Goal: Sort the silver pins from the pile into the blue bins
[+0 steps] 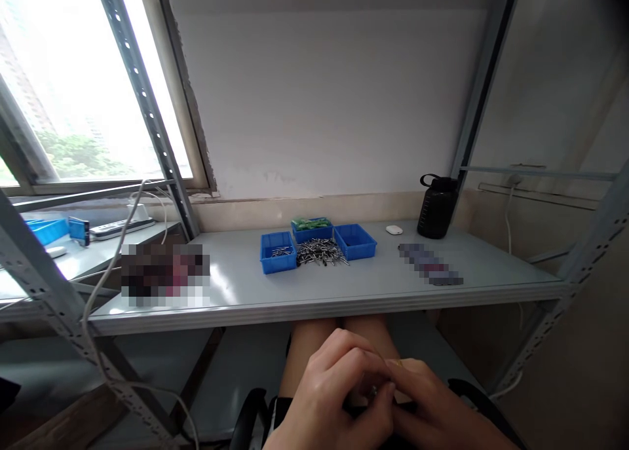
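Observation:
Over my lap, below the table's front edge, my left hand (339,388) and my right hand (430,401) are brought together with fingers curled and touching. A tiny shiny bit shows between the fingers of my left hand, too small and too hidden to name. Whatever my right fingers pinch is covered. Beyond them on the table lies a heap of thin metal pieces (320,251). It sits between a left blue bin (278,264) holding some similar pieces and a right blue bin (363,249). Behind the heap, green packets (312,223) fill a third blue bin (314,234).
A black bottle (436,207) stands at the back right, near a small white object (394,230). Pixelated patches cover things at the table's left and right. Metal rack posts (147,109) flank the table (236,273); a white cable (105,280) hangs at left.

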`<state>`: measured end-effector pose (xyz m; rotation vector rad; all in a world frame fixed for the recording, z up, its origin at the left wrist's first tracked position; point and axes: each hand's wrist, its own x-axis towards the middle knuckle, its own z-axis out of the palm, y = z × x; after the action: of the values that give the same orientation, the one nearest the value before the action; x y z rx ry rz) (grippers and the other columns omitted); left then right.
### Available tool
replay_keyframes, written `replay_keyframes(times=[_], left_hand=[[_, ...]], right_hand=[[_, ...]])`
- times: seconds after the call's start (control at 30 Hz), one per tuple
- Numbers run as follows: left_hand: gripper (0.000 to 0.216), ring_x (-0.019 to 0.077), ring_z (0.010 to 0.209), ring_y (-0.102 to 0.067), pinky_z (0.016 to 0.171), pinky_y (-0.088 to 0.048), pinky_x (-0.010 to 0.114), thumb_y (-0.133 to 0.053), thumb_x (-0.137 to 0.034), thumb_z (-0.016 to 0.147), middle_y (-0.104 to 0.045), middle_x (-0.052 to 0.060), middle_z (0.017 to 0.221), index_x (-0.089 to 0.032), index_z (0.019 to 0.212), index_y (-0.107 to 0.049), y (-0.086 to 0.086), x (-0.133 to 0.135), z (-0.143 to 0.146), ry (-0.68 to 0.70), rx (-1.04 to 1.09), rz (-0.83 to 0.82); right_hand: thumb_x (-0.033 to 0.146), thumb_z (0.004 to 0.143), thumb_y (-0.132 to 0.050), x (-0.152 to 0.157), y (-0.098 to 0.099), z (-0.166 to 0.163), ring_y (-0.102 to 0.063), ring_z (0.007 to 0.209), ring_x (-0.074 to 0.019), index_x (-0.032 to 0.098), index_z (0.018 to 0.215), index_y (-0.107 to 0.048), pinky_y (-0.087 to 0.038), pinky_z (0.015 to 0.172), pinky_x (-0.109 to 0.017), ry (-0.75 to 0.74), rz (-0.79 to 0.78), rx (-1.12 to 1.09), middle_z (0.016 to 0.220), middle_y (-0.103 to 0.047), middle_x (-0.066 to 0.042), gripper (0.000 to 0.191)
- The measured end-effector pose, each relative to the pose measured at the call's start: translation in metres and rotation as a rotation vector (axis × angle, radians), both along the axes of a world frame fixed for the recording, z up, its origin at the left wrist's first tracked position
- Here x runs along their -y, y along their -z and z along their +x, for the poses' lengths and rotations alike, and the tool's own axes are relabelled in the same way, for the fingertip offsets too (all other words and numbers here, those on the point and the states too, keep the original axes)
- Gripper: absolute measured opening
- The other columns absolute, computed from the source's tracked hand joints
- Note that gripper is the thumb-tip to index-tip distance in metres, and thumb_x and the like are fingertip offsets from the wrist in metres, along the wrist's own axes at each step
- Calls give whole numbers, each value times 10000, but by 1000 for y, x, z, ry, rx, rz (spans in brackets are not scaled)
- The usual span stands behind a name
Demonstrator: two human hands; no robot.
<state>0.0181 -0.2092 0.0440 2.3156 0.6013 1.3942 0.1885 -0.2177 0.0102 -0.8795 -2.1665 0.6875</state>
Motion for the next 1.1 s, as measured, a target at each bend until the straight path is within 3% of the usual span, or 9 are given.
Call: replay_keyframes(times=[0.1, 0.23, 0.43, 1.1], left_hand=[[186, 137, 723, -604, 637, -505, 210, -561, 3, 732, -615, 51, 798, -166, 802, -598, -1, -1, 0, 2, -10, -10], [151, 130, 710, -592, 635, -498, 212, -559, -26, 765, -601, 40, 786, -171, 800, -583, -2, -1, -2, -7, -9, -35], [156, 128, 739, -586, 664, -487, 219, -542, -31, 787, -594, 30, 815, -182, 821, -558, 0, -2, -9, -35, -12, -65], [108, 142, 752, -576, 685, -468, 235, -536, -93, 842, -616, 28, 822, -187, 816, -583, 2, -11, -11, -135, -122, -127]], right_hand=[[287, 936, -431, -1, 1, -1, -608, 686, -149, 190, 903, -597, -459, 620, -216, -25, -18, 6, 753, -633, -16, 195], [366, 968, -406, -2, 2, 1, -593, 639, -141, 192, 808, -570, -457, 605, -218, 50, 60, 20, 716, -636, -17, 287], [330, 962, -479, -5, 0, 14, -621, 702, -128, 221, 875, -592, -461, 664, -208, 119, 83, 17, 761, -666, 11, 179], [289, 924, -530, -9, 1, 22, -654, 602, -118, 240, 918, -643, -502, 582, -194, 371, 294, -200, 686, -688, 25, 123]])
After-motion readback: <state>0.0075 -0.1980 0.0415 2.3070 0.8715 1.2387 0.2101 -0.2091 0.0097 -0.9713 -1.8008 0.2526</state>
